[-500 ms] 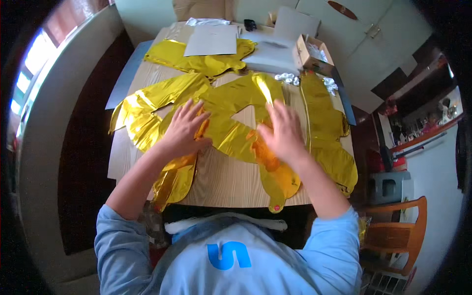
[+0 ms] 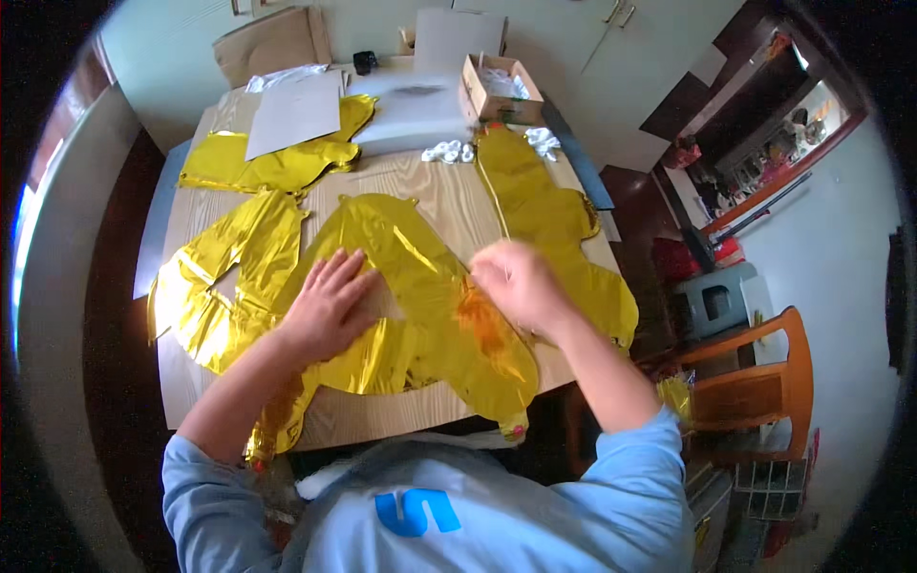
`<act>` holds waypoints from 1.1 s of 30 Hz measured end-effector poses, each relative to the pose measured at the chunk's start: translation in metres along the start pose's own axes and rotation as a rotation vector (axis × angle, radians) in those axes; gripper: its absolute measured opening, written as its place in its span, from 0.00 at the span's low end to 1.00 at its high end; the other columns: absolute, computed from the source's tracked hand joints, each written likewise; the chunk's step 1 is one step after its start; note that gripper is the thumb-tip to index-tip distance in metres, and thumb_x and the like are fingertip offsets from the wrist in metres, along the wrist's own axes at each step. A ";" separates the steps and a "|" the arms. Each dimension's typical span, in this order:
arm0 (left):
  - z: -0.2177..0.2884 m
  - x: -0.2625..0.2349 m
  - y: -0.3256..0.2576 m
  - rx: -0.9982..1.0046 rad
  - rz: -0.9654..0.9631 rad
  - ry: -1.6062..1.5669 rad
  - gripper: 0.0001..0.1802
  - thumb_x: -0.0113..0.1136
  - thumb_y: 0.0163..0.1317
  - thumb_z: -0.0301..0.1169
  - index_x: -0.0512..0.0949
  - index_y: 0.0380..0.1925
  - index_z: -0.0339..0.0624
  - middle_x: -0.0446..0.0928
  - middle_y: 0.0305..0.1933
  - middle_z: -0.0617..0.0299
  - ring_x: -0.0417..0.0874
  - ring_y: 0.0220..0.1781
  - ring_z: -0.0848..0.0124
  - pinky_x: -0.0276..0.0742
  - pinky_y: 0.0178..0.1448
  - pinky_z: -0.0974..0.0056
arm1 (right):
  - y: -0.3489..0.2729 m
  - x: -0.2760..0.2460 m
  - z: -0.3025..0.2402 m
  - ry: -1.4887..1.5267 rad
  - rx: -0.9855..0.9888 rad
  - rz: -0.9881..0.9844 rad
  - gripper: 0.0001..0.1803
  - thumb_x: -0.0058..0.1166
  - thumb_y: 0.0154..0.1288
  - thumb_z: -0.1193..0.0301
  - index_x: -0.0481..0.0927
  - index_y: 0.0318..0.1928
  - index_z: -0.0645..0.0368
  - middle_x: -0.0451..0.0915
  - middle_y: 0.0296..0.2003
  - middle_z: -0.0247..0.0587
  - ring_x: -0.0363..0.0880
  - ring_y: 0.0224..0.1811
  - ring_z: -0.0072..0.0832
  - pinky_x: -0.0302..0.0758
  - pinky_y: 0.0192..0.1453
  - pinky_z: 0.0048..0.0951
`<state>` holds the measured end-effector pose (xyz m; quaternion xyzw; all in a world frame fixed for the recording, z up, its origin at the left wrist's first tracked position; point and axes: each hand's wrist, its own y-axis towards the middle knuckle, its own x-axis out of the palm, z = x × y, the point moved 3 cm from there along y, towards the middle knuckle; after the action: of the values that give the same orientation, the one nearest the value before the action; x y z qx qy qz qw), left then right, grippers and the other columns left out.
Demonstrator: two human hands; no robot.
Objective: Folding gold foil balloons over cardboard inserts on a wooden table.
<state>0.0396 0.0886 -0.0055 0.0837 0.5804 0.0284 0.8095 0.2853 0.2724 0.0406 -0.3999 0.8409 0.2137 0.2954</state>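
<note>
A flat, uninflated gold foil balloon, shaped like a letter A, lies on the wooden table before me. My left hand rests on its left leg, palm down with fingers stretched out. At the right leg's outer edge, my right hand has its fingers curled in. Whether anything is pinched there is hidden. An orange reflection of that hand shows on the foil. To the left, another gold foil balloon lies creased, against the first. A longer gold foil balloon lies along the table's right side.
More gold foil lies at the far left under a grey-white sheet. A wooden box of clear plastic stands at the back, near crumpled silver-white bundles. A wooden chair stands right of the table.
The A-shaped balloon now lies apart from the far foil, its top nearer me. My left hand has settled flat on it. My right hand has gone from spread to curled. The view has swung right.
</note>
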 end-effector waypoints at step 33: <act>0.056 0.079 0.273 -0.017 -0.136 0.186 0.53 0.41 0.64 0.73 0.59 0.72 0.39 0.56 0.77 0.47 0.48 0.82 0.53 0.35 0.82 0.43 | 0.034 -0.144 0.103 -0.004 -0.175 0.988 0.08 0.54 0.70 0.74 0.79 0.44 0.65 0.82 0.37 0.38 0.79 0.40 0.26 0.76 0.46 0.29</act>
<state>0.1324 0.3626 -0.0158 0.0343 0.6572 -0.0142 0.7528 0.3648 0.4324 0.0647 0.0232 0.9081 0.3987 0.1260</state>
